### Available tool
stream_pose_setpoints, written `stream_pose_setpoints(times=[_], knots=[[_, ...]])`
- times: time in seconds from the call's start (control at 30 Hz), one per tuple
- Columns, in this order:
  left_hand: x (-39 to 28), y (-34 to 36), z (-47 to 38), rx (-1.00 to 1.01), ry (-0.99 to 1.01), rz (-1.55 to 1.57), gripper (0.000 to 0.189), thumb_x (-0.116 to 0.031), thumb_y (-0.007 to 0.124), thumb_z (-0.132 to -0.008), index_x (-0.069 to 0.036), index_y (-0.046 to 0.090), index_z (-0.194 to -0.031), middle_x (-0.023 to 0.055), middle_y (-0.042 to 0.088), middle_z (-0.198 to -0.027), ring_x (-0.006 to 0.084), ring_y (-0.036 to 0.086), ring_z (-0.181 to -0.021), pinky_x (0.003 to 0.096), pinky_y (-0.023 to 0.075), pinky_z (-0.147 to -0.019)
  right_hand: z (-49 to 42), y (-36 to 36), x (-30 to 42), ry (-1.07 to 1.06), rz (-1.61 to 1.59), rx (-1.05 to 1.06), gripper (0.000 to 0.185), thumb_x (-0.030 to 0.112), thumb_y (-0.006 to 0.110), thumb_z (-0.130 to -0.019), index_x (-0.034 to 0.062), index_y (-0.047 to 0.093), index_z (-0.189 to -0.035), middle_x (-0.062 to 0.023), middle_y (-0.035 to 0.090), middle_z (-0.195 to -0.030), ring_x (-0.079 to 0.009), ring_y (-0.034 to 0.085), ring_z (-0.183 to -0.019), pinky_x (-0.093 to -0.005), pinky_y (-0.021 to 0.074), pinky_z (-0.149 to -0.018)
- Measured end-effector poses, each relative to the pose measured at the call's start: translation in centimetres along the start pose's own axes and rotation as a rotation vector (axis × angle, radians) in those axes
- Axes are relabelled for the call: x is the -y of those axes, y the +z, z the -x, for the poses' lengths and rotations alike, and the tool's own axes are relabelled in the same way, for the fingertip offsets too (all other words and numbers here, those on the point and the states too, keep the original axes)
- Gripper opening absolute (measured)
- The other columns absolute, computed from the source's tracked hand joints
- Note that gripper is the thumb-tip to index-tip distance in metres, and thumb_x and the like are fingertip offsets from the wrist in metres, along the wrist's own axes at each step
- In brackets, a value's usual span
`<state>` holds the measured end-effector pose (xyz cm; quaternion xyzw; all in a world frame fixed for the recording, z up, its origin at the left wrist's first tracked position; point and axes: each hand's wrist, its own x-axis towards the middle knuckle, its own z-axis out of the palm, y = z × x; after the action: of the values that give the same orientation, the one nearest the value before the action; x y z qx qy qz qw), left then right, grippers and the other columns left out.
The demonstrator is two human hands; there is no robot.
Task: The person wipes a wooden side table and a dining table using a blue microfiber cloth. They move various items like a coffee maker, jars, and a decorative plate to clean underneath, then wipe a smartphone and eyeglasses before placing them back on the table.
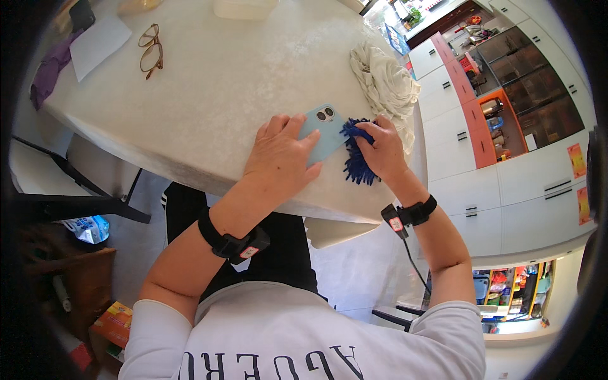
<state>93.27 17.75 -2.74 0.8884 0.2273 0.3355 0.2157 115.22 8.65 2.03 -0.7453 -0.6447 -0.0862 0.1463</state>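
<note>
A light blue smartphone (324, 135), its two camera lenses facing up, lies on the pale tablecloth near the table's front edge. My left hand (284, 151) rests over its left side, with fingertips and thumb on the phone and the palm partly hiding it. In my right hand (380, 145) is a dark blue chenille cleaning cloth (359, 164), pinched between thumb and fingers at the phone's right edge. Part of the cloth hangs down onto the tabletop. A crumpled cream cloth (387, 80) lies just beyond my right hand.
Eyeglasses (152, 53), a white sheet of paper (99, 46), a purple cloth (53, 73) and a dark object (82, 15) lie at the table's far left. A white container (244, 8) stands at the back. A chair (95, 161) is left of the table; cabinets (475, 199) line the right.
</note>
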Motion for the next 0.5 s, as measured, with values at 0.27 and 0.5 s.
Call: stream_pose_setpoints(times=[0.27,0.5], knots=[[0.1,0.1,0.2,0.027,-0.007,-0.03,0.047,-0.025,0.07,-0.071,-0.007,0.063,-0.114,0.0131,0.049,-0.126,0.0314,0.041,-0.117,0.044,0.0371,-0.097,0.7,0.8,4.6,-0.195,-0.002,-0.036,0.029,0.002,0.067,-0.066,0.0097,0.063,-0.093,-0.0127,0.053,-0.092,-0.0334,0.054,-0.09,-0.0403,0.047,-0.076],[0.2,0.1,0.3,0.033,-0.02,0.003,0.047,-0.026,0.071,-0.072,-0.007,0.063,-0.114,0.0131,0.049,-0.127,0.0308,0.04,-0.119,0.0428,0.0353,-0.099,-0.3,0.9,2.5,-0.25,0.111,-0.061,0.026,0.002,0.065,-0.066,0.0099,0.062,-0.09,-0.0122,0.051,-0.089,-0.0335,0.053,-0.088,-0.041,0.0468,-0.073]])
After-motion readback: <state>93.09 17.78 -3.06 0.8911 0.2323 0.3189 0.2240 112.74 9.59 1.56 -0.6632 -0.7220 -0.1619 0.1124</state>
